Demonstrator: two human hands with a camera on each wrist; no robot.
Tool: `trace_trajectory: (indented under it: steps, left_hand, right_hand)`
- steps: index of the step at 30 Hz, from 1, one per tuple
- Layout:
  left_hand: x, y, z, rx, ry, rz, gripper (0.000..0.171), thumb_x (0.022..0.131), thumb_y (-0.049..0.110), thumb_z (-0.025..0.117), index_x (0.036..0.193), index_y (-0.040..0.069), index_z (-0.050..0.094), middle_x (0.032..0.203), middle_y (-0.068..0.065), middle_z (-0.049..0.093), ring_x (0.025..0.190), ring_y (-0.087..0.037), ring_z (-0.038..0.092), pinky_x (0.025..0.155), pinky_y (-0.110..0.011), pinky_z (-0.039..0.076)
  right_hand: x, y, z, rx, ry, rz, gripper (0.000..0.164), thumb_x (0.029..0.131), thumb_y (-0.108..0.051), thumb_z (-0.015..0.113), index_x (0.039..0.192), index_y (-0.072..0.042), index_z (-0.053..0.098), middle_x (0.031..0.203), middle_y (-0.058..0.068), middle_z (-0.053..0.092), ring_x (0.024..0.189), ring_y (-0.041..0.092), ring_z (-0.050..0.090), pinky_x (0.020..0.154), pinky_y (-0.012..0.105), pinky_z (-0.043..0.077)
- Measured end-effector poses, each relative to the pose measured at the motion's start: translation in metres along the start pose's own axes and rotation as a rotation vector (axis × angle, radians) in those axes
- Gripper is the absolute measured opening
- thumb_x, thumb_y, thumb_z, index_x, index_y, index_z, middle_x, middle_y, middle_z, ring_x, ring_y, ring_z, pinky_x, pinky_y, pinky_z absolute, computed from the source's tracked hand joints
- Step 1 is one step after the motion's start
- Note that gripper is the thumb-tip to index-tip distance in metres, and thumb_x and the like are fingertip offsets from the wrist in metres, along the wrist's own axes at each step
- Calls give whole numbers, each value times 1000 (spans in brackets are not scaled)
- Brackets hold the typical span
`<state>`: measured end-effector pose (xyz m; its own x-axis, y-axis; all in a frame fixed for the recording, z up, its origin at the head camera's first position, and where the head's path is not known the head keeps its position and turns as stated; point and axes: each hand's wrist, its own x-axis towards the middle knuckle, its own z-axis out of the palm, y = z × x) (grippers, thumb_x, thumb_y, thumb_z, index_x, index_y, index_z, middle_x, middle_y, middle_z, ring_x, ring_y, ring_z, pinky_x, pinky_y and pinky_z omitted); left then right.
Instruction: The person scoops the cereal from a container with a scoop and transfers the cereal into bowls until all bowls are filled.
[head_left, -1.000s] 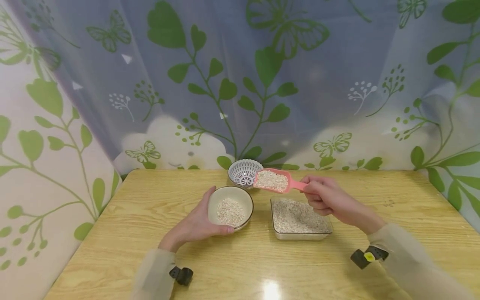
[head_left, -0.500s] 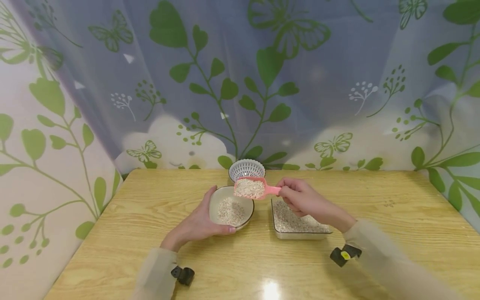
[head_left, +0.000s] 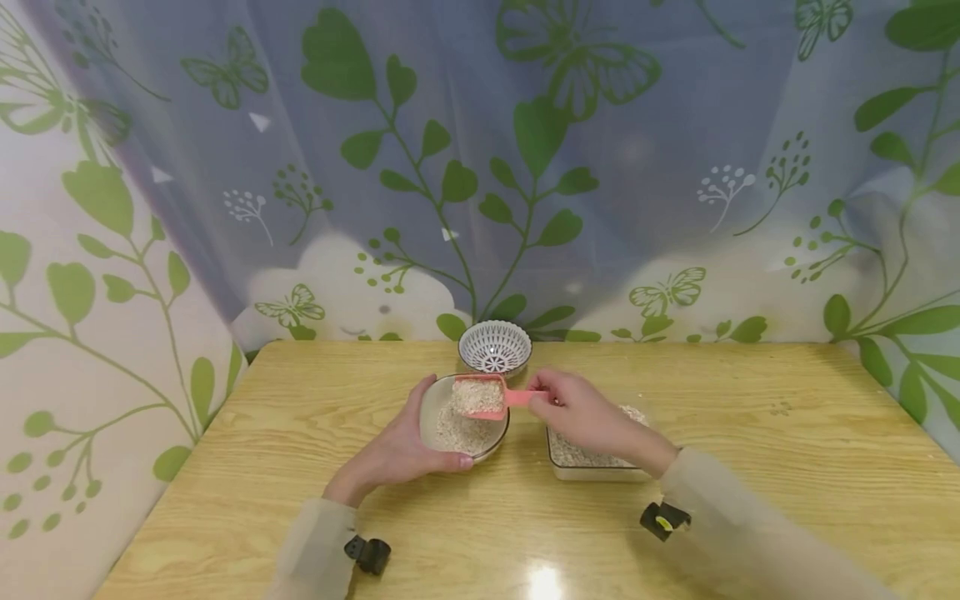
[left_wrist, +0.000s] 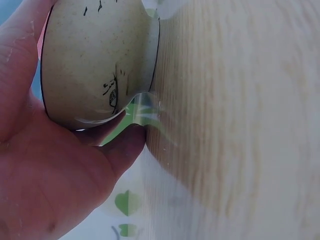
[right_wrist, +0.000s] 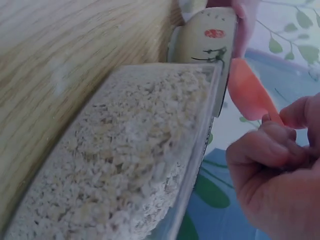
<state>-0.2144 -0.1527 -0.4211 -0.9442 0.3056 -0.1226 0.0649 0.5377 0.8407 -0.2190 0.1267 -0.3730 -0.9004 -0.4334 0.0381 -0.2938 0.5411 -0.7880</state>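
My left hand holds a cream bowl with a dark rim, thumb along its near side. In the left wrist view the bowl's speckled outer wall rests between thumb and fingers. Oat flakes lie in the bottom. With bent fingers my right hand grips the handle of a pink scoop. The scoop is heaped with flakes and level over the bowl. Beneath my right forearm stands a rectangular container full of flakes, partly hidden by the hand in the head view.
A white bowl with a dark openwork pattern stands behind the cream bowl, near the table's back edge. All of it is on a wooden table. A leaf-printed curtain hangs right behind the table.
My right hand has carried the loaded scoop leftward and slightly nearer, from beside the patterned bowl to over the cream bowl. The left hand and its bowl have stayed in place.
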Motion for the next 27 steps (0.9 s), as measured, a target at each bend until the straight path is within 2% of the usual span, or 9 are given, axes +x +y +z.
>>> trace_trajectory:
  steps: [5,12,18,23,27]
  left_hand:
    - [0,0,1,-4,2,-5,135,66,44,95,165,22,6,164,-22,31,148,-40,38,120,-65,31]
    - [1,-1,1,-8,3,-9,134,66,44,95,165,25,6,164,-21,33,148,-40,39,119,-66,32]
    - [1,-3,2,-7,3,-6,132,67,44,94,165,24,7,163,-20,34,146,-38,40,118,-66,33]
    - [1,-3,2,-4,-1,1,132,68,44,94,165,23,7,163,-20,34,147,-39,39,118,-66,33]
    - [1,-3,2,-1,0,3,133,67,44,94,165,24,6,163,-20,35,147,-40,40,118,-68,32]
  right_hand:
    - [-2,-3,5,-151,4,-118,9,98,-13,54,101,-8,61,66,-5,46,54,5,38,45,17,31]
    - [-6,-8,11,-541,83,-345,3,97,-18,55,95,-16,55,67,-11,44,55,1,32,49,18,28]
    - [-9,-11,14,-726,136,-458,12,95,-17,58,90,-17,48,69,-9,42,52,1,27,44,15,23]
    - [-11,-10,14,-886,214,-541,16,92,-17,64,88,-16,49,66,-9,42,49,1,26,42,14,19]
    - [-10,-8,13,-972,260,-612,19,89,-18,67,87,-15,48,65,-8,42,48,1,27,41,15,19]
